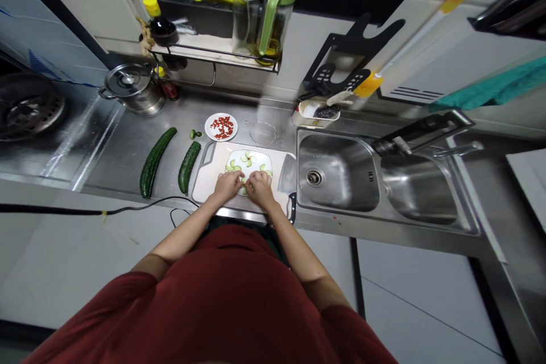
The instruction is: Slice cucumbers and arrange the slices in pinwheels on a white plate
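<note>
A white plate (252, 162) lies on the cutting board (207, 183), with groups of cucumber slices (248, 157) fanned out near its edges. Over the plate's near side, my left hand (228, 185) and my right hand (260, 187) meet with fingertips pinched together. Pale green cucumber slices (243, 190) show between and below the fingers. Both hands seem closed on cucumber, though the fingers partly hide it. Along the board's right edge lies a cleaver (289, 174), its dark handle towards me.
Two whole cucumbers (157, 162) and small cucumber ends (195, 134) lie left of the board. Behind it sits a small plate of chopped red pieces (220, 127) beside a clear glass dish (263, 133). A double sink (341, 173) is at the right; a lidded pot (134, 89) stands back left.
</note>
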### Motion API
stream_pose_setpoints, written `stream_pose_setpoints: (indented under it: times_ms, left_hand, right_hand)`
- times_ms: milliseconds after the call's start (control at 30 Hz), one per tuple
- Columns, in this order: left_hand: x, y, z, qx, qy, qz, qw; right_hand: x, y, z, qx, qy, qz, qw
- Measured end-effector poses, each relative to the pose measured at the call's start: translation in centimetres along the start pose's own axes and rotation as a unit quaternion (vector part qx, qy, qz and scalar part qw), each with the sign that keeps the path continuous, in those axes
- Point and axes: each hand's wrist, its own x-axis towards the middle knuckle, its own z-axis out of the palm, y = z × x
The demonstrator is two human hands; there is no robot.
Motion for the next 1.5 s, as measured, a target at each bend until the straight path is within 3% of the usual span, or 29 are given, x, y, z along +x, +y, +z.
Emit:
stream_pose_setpoints:
  times_ms: [667,1500]
  left_hand:
    - [-0.22,0.09,0.48,0.008,0.008,-0.001,1.000]
    - [-0.41,0.41,0.19,0.013,0.005,0.002,1.000]
  right_hand:
    - [-0.33,-0.03,0.21,0.015,0.026,0.018,0.999]
    - [-0.01,-0.24,0.52,-0.011,0.013,0.001,1.000]
